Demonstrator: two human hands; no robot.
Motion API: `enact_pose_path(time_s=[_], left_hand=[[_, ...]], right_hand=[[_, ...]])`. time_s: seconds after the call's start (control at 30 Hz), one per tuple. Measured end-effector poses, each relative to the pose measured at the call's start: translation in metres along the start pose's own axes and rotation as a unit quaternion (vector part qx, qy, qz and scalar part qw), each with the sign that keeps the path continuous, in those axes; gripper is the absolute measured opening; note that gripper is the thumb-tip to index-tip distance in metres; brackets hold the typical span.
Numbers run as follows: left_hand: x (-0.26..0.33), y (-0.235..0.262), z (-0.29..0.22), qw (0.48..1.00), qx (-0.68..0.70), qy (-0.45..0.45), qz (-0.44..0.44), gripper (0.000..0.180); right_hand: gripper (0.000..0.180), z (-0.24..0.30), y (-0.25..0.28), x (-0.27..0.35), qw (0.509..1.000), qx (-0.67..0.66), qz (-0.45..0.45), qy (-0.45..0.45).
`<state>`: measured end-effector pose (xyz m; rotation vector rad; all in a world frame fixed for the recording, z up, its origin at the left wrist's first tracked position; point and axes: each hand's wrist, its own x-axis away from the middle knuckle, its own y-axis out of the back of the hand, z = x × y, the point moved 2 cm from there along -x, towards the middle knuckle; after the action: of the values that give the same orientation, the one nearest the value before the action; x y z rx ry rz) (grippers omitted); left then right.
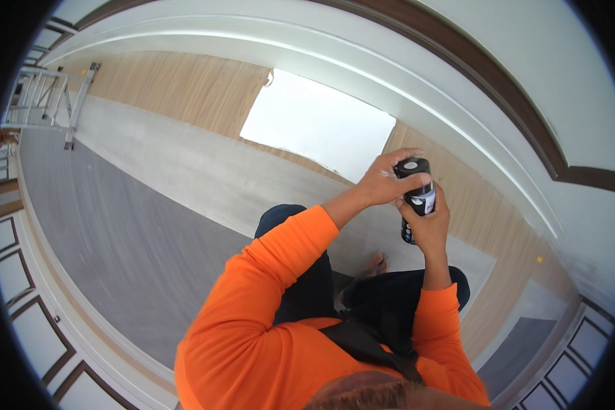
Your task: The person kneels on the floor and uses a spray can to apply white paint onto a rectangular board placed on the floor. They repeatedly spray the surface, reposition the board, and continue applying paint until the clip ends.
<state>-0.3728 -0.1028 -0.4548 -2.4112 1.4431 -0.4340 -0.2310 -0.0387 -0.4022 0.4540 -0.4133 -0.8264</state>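
A black spray can [408,232] with a pale patch on its label is held up in front of me, slightly tilted. My left hand [381,182] grips the black cap [413,168] at its top, thumb across the front. Lower down, my right hand [430,224] is wrapped round the can's body. Beyond my hands, a white rectangular sheet [318,126] with uneven edges lies on the wood-look floor beside the wall. I sit low with my knees bent, and one sandalled foot [377,264] shows between my legs.
A metal ladder or scaffold frame [68,106] stands at the far left. The floor has a wood-look strip [178,89], a pale grey strip [164,143] and a dark grey area [130,205]. A white wall with brown trim [485,75] runs along the far side.
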Motion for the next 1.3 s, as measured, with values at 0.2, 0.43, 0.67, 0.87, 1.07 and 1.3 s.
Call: enact_pose_path(time_s=[0.2, 0.43, 0.67, 0.87, 1.07, 1.3], left_hand=[[-0.003, -0.012, 0.008, 0.999, -0.009, 0.026, 0.018, 0.075], [0.0, -0.014, 0.007, 0.997, -0.066, -0.03, 0.0, 0.086], [0.005, -0.01, 0.006, 0.991, -0.119, 0.001, -0.067, 0.085], [0.009, -0.005, -0.006, 0.991, -0.123, -0.05, -0.034, 0.075], [0.007, -0.003, 0.003, 0.994, -0.072, -0.084, -0.005, 0.08], [0.009, -0.002, 0.0, 0.993, -0.088, -0.071, 0.042, 0.08]], right_hand=[[0.076, -0.012, 0.002, 0.003, 1.0, -0.012, -0.021, 0.008], [0.092, -0.017, -0.001, 0.003, 0.997, 0.031, -0.059, 0.035], [0.095, 0.002, -0.014, 0.006, 0.986, 0.125, -0.086, 0.069], [0.084, -0.015, -0.011, 0.0, 0.999, 0.002, -0.026, 0.02], [0.067, 0.0, -0.011, 0.004, 0.999, -0.049, 0.01, -0.001], [0.05, -0.008, -0.005, 0.005, 0.99, -0.11, 0.076, -0.048]])
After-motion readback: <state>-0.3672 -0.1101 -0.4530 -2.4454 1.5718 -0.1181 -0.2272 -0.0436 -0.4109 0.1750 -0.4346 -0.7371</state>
